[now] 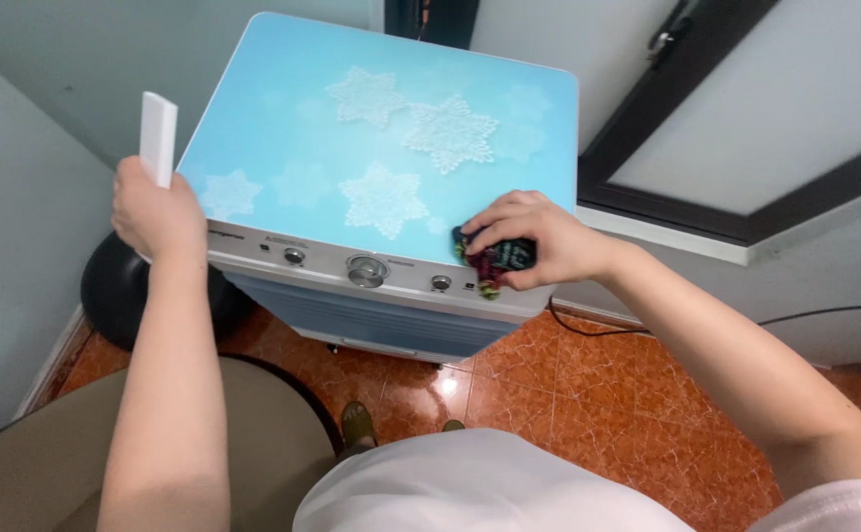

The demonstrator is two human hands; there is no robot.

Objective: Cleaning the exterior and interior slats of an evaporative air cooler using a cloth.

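Note:
My left hand point(155, 212) grips a slim white remote-like bar point(159, 133), held upright beside the left edge of an air cooler. The cooler's top point(352, 128) is light blue with white snowflake patterns. My right hand point(534, 236) presses a small dark patterned cloth point(497, 260) onto the cooler's front right corner, just above the silver control strip point(332, 258) with its round knob point(364, 271) and small buttons.
A black round object point(120, 291) sits on the floor at the left, by the wall. Orange glossy tiles point(598, 394) cover the floor. A dark-framed window point(746, 128) is at the right. A black cable point(588, 330) runs along the floor. A tan surface point(36, 453) lies at lower left.

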